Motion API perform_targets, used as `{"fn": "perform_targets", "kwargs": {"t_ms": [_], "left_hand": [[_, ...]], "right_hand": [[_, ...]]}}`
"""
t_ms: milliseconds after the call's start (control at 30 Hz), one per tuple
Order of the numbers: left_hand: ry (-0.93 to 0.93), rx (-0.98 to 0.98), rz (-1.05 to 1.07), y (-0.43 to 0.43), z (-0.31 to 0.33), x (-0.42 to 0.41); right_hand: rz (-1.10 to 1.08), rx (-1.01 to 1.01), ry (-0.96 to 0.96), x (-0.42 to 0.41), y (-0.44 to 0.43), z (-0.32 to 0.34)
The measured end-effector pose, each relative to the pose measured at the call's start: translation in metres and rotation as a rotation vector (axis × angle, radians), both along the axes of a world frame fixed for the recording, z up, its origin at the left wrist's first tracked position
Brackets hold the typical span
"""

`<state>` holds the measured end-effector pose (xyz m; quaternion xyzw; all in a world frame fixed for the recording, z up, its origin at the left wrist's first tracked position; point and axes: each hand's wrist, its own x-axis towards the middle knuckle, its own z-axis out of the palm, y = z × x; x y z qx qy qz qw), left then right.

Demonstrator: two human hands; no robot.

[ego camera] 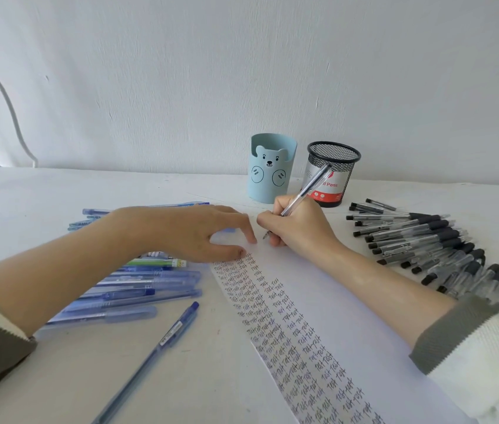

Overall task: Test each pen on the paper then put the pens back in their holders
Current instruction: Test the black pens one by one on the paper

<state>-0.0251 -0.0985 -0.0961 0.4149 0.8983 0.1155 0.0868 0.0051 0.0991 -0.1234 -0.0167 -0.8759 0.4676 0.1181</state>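
Paper (327, 289) is being pressed at its far end by the relaxed, open fingers (249, 235) of the left hand (187, 231) while the right hand (297, 228) is gripping a clear pen (309, 188) there.

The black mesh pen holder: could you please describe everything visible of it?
The black mesh pen holder is a round wire-mesh cup with a solid rim, upright on the white table, just right of the blue bear holder, not touching it. A silver and red label reading "Pens" shows through the mesh. The pen in the right hand overlaps it in view.
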Motion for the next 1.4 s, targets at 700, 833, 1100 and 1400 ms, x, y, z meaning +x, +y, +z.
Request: {"fn": "perform_targets", "kwargs": {"t_ms": [700, 833, 1100, 1400], "left_hand": [[-0.010, -0.023, 0.025, 0.0012, 0.0077, 0.0108], [-0.011, -0.026, 0.023, 0.0018, 0.0073, 0.0111], [-0.011, -0.024, 0.029, 0.0023, 0.0076, 0.0114], [-0.004, -0.018, 0.021, 0.0018, 0.0069, 0.0110]], "right_hand": [[-0.003, -0.002, 0.024, -0.0010, -0.0004, 0.0001], [0.002, 0.009, 0.025, -0.0011, -0.0005, -0.0006], [-0.009, -0.015, 0.051, -0.0022, 0.0014, -0.0016], [-0.015, -0.018, 0.058, -0.0014, 0.0008, -0.0007]]}}
